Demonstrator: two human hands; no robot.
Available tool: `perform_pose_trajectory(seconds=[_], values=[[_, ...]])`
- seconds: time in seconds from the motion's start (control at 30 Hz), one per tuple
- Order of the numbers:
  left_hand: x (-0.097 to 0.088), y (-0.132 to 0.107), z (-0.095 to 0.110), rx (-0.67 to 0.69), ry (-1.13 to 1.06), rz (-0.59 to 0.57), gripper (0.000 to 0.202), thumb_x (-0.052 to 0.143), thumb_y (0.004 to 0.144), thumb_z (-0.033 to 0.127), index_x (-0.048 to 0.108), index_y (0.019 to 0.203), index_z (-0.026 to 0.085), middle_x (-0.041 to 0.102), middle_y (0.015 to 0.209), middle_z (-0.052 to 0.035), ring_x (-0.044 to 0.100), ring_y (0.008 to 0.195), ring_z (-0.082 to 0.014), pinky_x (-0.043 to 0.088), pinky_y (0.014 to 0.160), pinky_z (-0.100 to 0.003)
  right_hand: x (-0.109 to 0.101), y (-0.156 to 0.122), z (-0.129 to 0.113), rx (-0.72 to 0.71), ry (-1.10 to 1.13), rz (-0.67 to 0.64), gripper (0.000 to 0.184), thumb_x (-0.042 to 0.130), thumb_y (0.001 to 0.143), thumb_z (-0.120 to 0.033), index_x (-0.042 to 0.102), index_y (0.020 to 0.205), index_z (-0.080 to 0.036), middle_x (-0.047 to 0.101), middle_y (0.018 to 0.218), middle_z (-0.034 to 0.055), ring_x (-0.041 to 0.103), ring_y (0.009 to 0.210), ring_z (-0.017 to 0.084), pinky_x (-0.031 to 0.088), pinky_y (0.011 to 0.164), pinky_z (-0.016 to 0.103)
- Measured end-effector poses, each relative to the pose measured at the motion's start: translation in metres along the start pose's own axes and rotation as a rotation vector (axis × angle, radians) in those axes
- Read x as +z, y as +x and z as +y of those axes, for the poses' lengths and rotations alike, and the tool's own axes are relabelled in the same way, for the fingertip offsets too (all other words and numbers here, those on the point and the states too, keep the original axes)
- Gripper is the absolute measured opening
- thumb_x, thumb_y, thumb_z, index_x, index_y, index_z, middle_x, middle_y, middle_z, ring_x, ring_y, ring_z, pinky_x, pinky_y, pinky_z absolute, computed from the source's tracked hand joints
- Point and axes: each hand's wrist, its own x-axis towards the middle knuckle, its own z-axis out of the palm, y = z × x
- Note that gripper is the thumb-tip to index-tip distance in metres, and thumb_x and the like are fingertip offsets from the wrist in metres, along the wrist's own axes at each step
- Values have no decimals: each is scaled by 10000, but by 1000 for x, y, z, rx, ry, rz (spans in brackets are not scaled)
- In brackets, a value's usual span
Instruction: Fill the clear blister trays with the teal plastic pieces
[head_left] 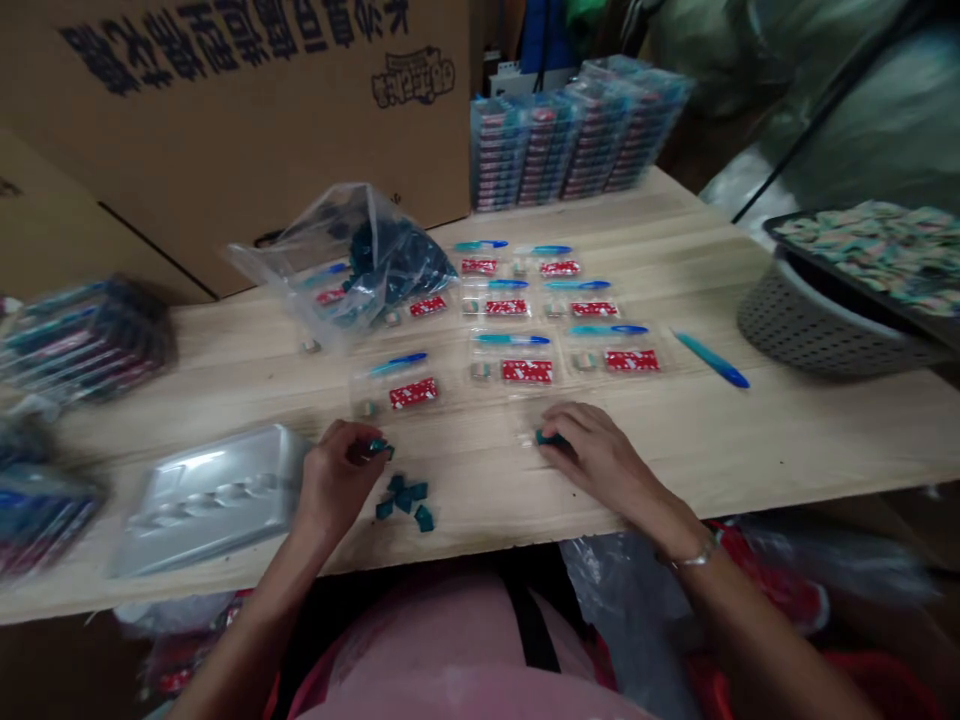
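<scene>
Small dark teal pieces are pinched in the fingertips of my left hand, above the table. Just right of that hand lies a loose cluster of similar teal pieces. My right hand is closed on another teal piece, low over a clear plastic tray that it partly hides. Beyond the hands, several clear trays each carry a blue pen, a red patterned packet and a small pale block. One blue pen lies loose to the right.
A clear bag of teal pieces rests on some trays. Stacked empty trays stand left, near filled packs. Behind are a large carton and packed stacks. A grey basket with a heaped tray stands right.
</scene>
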Motion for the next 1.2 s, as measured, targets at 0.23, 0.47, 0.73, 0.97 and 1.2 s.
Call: perform_pose_trajectory(seconds=[0.23, 0.47, 0.73, 0.97, 1.2], values=[[23, -17, 20, 148, -76, -154, 186, 617, 703, 167, 615, 887, 192, 635, 731, 13, 575, 626, -123, 495, 590, -238, 32, 13, -74, 21, 485, 48, 75, 525, 896, -173, 583, 871, -214, 629, 823, 29, 596, 781, 154, 481, 693, 276], [58, -52, 35, 480, -57, -403, 335, 480, 797, 25, 538, 1062, 222, 648, 917, -17, 637, 829, -144, 512, 739, -256, 36, 5, -82, 274, 743, -79, 146, 622, 742, -84, 542, 700, -199, 549, 732, -33, 549, 687, 107, 434, 619, 217], [77, -39, 53, 632, -46, -520, 173, 442, 916, 117, 514, 1041, 211, 635, 941, -31, 644, 845, -151, 511, 738, -254, 9, -8, -62, 306, 641, -49, 138, 549, 708, -70, 535, 742, -203, 545, 693, -40, 528, 652, 108, 419, 600, 221], [77, -35, 54, 757, -45, -582, 354, 411, 927, 82, 429, 1250, 227, 642, 1078, -58, 645, 957, -167, 525, 798, -277, 6, -8, -54, 415, 662, -115, 40, 606, 724, -148, 592, 730, -185, 586, 673, -31, 512, 635, 106, 398, 589, 224], [76, -39, 57, 623, -267, -543, 252, 457, 872, 64, 521, 1071, 204, 634, 921, -31, 607, 824, -139, 500, 728, -247, 20, -19, -52, 646, 990, -98, 156, 709, 719, -295, 603, 727, -180, 600, 644, -34, 505, 574, 91, 389, 558, 218]])
